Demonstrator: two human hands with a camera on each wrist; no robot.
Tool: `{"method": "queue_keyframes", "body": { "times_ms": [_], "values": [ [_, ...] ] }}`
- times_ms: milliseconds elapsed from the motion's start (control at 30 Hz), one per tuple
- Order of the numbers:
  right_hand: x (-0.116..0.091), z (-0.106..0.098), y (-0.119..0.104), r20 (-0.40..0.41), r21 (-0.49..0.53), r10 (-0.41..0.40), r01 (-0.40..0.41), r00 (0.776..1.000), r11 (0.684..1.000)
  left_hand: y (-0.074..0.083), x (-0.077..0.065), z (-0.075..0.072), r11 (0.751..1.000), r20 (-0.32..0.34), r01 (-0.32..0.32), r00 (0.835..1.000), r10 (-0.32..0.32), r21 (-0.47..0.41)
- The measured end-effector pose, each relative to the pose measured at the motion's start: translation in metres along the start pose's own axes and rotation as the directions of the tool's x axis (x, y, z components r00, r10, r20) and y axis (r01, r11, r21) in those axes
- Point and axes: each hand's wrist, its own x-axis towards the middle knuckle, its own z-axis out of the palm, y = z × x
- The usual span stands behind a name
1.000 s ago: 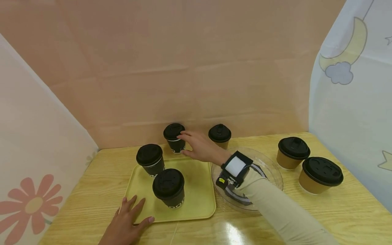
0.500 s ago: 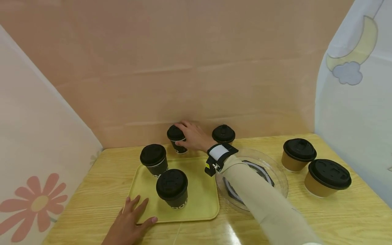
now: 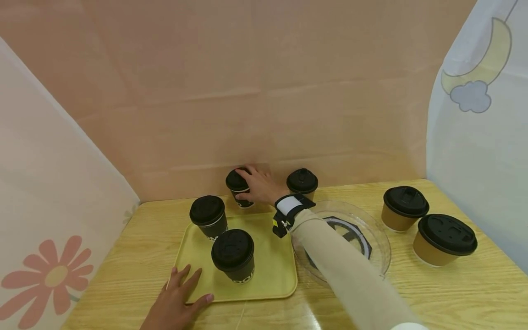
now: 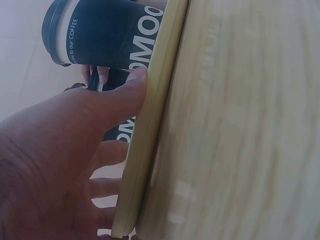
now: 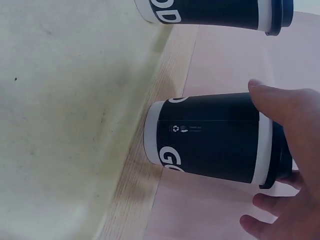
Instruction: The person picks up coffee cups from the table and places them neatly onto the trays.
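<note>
At the back, behind the tray, my right hand grips a black paper coffee cup near its black lid. The thumb lies on the cup's side and the fingers reach round the lid; the cup stands upright on the wood. My left hand rests with spread fingers on the front left corner of the yellow tray, thumb at the rim. Two more lidded black cups stand on the tray: a front cup and a back left cup.
Right of the tray, a round clear plastic dish lies partly under my right forearm. Brown cups with black lids stand around it: one behind, and at the right a smaller cup and a wide cup. A peach backdrop rises behind.
My right hand has moved in from beside the back black cup and taken hold of it near the lid. The left hand stays on the tray corner. The head view has shifted slightly.
</note>
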Motion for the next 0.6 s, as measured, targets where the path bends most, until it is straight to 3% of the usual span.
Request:
{"method": "queue_keyframes", "body": {
  "times_ms": [400, 600],
  "values": [
    [0.0007, 0.0075, 0.0029, -0.07, 0.082, -0.044, 0.05, 0.997, 0.995, -0.0003, 0.0004, -0.0006, 0.999, 0.032, 0.036, 0.999, -0.036, 0.006],
    [-0.0053, 0.0036, 0.0069, -0.147, 0.159, -0.046, 0.07, 0.988, 0.985, -0.0012, 0.0016, -0.0005, 1.0, 0.033, 0.029, 0.999, -0.029, 0.005]
  ]
}}
